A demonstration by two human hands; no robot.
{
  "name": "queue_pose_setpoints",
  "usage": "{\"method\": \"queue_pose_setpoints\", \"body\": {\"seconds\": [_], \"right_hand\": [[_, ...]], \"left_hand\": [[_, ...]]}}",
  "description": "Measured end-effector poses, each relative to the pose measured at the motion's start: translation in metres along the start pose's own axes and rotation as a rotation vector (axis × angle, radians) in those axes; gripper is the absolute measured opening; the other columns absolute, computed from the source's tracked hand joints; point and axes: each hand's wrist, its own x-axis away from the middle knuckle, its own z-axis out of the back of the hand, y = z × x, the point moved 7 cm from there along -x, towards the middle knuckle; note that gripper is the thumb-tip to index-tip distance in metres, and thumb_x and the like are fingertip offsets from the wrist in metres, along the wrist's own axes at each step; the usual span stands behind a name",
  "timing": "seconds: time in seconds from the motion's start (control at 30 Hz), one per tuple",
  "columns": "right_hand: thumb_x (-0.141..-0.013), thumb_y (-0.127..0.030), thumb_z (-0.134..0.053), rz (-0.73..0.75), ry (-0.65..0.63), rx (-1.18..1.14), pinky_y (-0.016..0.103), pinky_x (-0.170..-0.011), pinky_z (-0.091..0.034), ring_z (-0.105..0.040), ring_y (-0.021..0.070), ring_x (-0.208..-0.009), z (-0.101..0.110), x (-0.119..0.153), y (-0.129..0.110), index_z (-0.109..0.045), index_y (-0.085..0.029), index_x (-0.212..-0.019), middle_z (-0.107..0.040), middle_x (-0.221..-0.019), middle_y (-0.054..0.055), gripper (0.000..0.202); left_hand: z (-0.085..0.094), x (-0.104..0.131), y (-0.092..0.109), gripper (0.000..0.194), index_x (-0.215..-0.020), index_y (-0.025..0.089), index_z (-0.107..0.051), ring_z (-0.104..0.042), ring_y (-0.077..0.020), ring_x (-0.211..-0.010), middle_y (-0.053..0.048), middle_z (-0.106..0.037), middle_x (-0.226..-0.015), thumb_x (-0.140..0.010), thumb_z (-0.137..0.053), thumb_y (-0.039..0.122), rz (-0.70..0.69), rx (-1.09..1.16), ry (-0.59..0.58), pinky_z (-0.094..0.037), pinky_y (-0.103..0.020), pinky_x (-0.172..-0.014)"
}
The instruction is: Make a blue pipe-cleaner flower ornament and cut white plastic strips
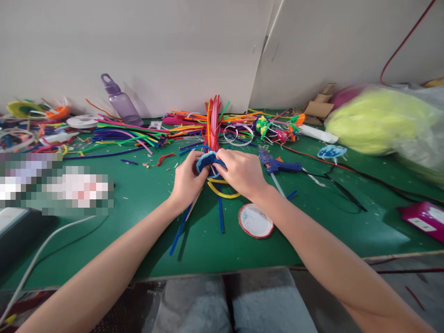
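Over the middle of the bench, both hands are closed around a blue round pipe-cleaner piece (205, 160) with a lighter blue rim. My left hand (187, 180) pinches its left side, thumb in front. From the right, my right hand (241, 171) grips the opposite edge, its fingers partly hiding the piece. Below the hands lie a bent yellow pipe cleaner (227, 195) and a straight blue pipe cleaner (221, 217). Another blue strip (177, 238) slants down beneath my left wrist, alongside a thin stick. A white disc with a red rim (255, 222) lies near my right forearm.
A blue glue gun (286, 166) with its cord rests on the green bench (138, 252) at right. Behind are bundled pipe cleaners (133, 134), a purple bottle (122, 102) and a yellow-green bag (378, 120). A magenta power strip (425, 219) sits at the right edge.
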Motion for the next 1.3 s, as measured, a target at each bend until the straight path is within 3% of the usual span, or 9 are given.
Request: {"method": "queue_pose_setpoints", "body": {"seconds": [0.5, 0.83, 1.03, 1.2, 1.3], "right_hand": [[-0.093, -0.021, -0.048, -0.068, -0.002, -0.011, 0.028, -0.059, -0.028, -0.064, 0.017, -0.079, -0.003, 0.0, -0.002, -0.062, -0.016, -0.093, -0.071, -0.083, 0.004, 0.015], [-0.094, -0.026, -0.047, -0.214, -0.103, -0.219, 0.027, -0.062, -0.032, -0.064, 0.0175, -0.077, 0.0, -0.002, 0.009, -0.066, -0.018, -0.098, -0.073, -0.09, 0.005, 0.021], [-0.093, -0.025, -0.045, -0.235, -0.155, -0.288, 0.025, -0.059, -0.031, -0.061, 0.0153, -0.067, -0.001, -0.002, 0.012, -0.069, -0.02, -0.097, -0.072, -0.08, 0.003, 0.025], [-0.094, -0.028, -0.043, -0.217, -0.198, -0.165, 0.026, -0.055, -0.026, -0.062, 0.016, -0.068, 0.0, -0.003, 0.007, -0.069, -0.021, -0.096, -0.072, -0.078, 0.004, 0.027], [-0.096, -0.037, -0.042, -0.168, -0.205, -0.084, 0.028, -0.054, -0.023, -0.065, 0.0179, -0.07, 0.002, -0.002, -0.003, -0.067, -0.02, -0.097, -0.073, -0.081, 0.005, 0.031]], "left_hand": [[-0.008, 0.003, 0.002, 0.023, -0.098, 0.019, -0.059, -0.054, -0.01, -0.067, 0.002, -0.064, -0.082, -0.076, -0.055, 0.016, -0.03, 0.024, -0.073, -0.044, -0.022, -0.064], [-0.01, 0.002, -0.004, 0.028, -0.101, 0.019, -0.057, -0.064, -0.0131, -0.074, -0.001, -0.069, -0.087, -0.074, -0.057, 0.016, 0.052, 0.092, -0.084, -0.051, -0.024, -0.067], [-0.011, 0.003, -0.009, 0.029, -0.105, 0.02, -0.058, -0.067, -0.0137, -0.077, -0.002, -0.071, -0.092, -0.076, -0.059, 0.018, 0.093, 0.167, -0.08, -0.055, -0.025, -0.069], [-0.011, 0.004, -0.007, 0.03, -0.105, 0.019, -0.059, -0.068, -0.0145, -0.08, -0.003, -0.072, -0.093, -0.076, -0.061, 0.017, 0.077, 0.134, -0.083, -0.056, -0.025, -0.07], [-0.009, 0.003, -0.005, 0.029, -0.105, 0.018, -0.06, -0.068, -0.0144, -0.08, -0.003, -0.072, -0.091, -0.076, -0.061, 0.017, 0.07, 0.11, -0.068, -0.056, -0.024, -0.069]]}}
